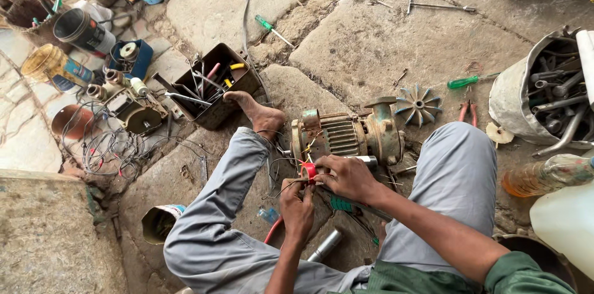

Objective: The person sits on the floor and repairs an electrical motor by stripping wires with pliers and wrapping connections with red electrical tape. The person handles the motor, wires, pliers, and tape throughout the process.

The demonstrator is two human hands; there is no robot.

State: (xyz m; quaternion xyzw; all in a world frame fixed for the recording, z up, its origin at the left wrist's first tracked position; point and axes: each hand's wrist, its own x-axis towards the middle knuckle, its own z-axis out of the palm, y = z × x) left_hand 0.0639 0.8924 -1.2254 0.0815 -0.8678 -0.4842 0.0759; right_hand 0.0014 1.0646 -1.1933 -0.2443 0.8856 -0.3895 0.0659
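I sit on a stone floor with an old rusty green motor pump (346,136) between my legs. My right hand (346,178) grips a roll of red tape (308,171) close to the motor's near side. Just below it, my left hand (297,207) pinches thin wires (291,186) that run from the motor. The tape roll sits between both hands, right against the wires. My bare foot (257,111) rests beside the motor's left end.
A dark metal box of tools (213,84) stands beyond my foot. A bucket of wrenches (544,99) is at the right, with a fan impeller (419,105), pliers (467,111) and green screwdrivers (467,81) near it. Cans and tangled wire (105,145) lie left.
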